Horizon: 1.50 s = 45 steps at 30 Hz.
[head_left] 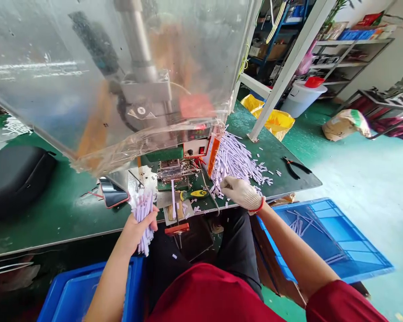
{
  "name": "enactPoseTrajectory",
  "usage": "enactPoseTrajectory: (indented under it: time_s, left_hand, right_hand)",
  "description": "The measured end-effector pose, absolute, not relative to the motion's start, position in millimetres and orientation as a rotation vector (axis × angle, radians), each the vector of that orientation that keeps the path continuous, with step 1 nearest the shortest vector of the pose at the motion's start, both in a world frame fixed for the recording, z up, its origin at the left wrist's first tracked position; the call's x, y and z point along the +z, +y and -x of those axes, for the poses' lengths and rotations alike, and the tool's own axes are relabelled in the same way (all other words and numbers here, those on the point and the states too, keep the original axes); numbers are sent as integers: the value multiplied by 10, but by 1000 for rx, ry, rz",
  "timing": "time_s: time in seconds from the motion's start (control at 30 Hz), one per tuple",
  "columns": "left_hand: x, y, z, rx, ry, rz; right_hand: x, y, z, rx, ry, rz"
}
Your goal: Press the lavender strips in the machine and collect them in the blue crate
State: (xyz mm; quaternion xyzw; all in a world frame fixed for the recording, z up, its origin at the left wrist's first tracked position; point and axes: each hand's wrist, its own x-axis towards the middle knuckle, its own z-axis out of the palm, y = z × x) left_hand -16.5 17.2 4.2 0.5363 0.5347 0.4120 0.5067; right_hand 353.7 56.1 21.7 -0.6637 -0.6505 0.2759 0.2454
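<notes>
My left hand (140,230), bare, is wrapped round a bundle of thin pale lilac strips (144,205) in front of the bench edge. My right hand (241,192) wears a white knitted glove and is at the near edge of a pile of lilac pieces (233,156). Its fingers are curled together; whatever is between them is hidden. Between my hands, one lilac strip (173,199) runs out from a small metal fixture (170,171) on the machine. A red clamp-like part (177,229) sits at the bench edge below it.
A cloudy plastic guard (53,89) hangs over the machine. A yellow-green handled tool (198,194), pliers (296,167) and a phone (113,192) lie on the green bench (77,219). Blue crates stand at lower left (72,286) and right (362,232), the right one holding lilac strips.
</notes>
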Motion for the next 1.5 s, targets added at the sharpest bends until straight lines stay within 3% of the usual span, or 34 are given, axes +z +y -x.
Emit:
enactPoseTrajectory:
  time_s: [0.1,0.23,0.47,0.67,0.8,0.93,1.17,1.5]
  left_hand:
    - [-20,312,-65,929,1434,-1355]
    - [-22,428,-285,794,1583,-1442]
    - [17,453,-295,852,1517,-1387]
    - [75,298,-12,910,1384,-1327]
    - [121,109,192,990,1387,-1212]
    - [154,-30,261,1056,1372,-1113]
    - [75,-124,277,1072,1369,-1039]
    - [-38,-154,368,1084,1354,-1045]
  right_hand:
    - [132,754,-3712,225,-1786,2092]
    - [91,1095,-3822,60,-1830,2308]
    - [122,1310,-3976,389,-1571,2218]
    - [100,975,-4004,983,-1157,1609]
    - [155,554,-3616,1321,-952,1313]
    - [210,324,-2924,1631,-1193,1103]
    - [81,581,-1990,1708,-1213,1065]
    - [5,712,-1790,1726,-1027,1143]
